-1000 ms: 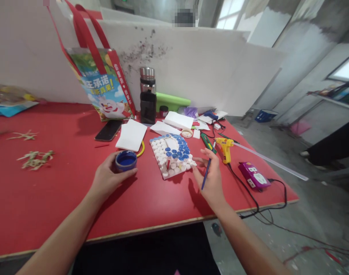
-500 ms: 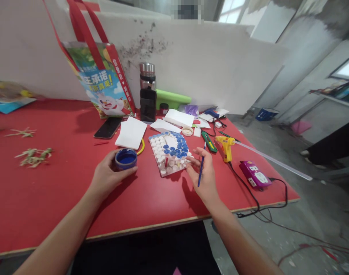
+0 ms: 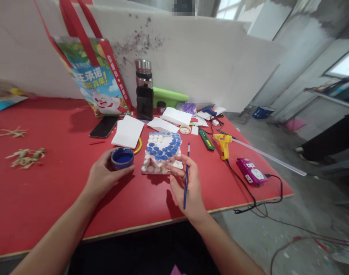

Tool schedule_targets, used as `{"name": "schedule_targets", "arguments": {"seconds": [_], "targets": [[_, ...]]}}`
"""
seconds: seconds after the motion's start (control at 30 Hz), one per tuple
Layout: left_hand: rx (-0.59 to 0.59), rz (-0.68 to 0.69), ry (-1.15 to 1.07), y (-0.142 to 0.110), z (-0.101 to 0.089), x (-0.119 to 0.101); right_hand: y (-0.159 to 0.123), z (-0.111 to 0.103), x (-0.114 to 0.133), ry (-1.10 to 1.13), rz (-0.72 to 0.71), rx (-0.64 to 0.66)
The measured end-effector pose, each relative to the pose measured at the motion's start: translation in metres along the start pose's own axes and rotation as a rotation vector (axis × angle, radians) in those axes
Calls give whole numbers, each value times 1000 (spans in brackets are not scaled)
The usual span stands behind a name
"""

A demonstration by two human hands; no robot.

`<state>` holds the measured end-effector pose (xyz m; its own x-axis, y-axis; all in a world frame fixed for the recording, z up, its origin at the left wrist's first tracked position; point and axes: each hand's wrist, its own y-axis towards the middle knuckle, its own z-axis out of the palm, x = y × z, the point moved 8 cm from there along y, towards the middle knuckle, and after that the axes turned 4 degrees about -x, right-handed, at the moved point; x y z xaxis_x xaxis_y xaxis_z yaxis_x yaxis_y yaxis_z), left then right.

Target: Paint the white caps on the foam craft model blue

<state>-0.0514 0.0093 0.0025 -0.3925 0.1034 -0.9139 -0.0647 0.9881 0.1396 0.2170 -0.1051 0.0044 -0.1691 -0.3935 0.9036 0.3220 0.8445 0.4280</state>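
My left hand (image 3: pixel 103 176) is curled round a small round pot of blue paint (image 3: pixel 122 158) standing on the red table (image 3: pixel 48 191). Right of the pot lies a white foam board (image 3: pixel 161 153) covered with small round caps, some white and some painted blue. My right hand (image 3: pixel 187 183) holds a thin blue paintbrush (image 3: pixel 186 176) between its fingers, brush end pointing away from me. Its fingertips rest on the board's near right corner.
Behind the board are white foam sheets (image 3: pixel 128 131), a black phone (image 3: pixel 104 126), a dark flask (image 3: pixel 144 90) and a colourful bag with red handles (image 3: pixel 92 78). To the right lie a green cutter (image 3: pixel 206 139), a yellow glue gun (image 3: pixel 223 144) and a purple power strip (image 3: pixel 251 171) with cables. Dried plant bits (image 3: pixel 25 157) lie far left.
The foam board has been turned and shifted left, toward the paint pot. My right hand with the brush moved left and nearer to me. My left hand stayed on the pot.
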Motion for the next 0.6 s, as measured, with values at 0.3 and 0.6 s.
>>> {"name": "schedule_targets", "arguments": {"seconds": [0.3,0.6], "targets": [[18,-50,-51,-5,1,-8,64,-67,-1,-204,-113,-142],[101,-80,-58,-58,4,-5,181,-48,-66,-398,-202,99]]}}
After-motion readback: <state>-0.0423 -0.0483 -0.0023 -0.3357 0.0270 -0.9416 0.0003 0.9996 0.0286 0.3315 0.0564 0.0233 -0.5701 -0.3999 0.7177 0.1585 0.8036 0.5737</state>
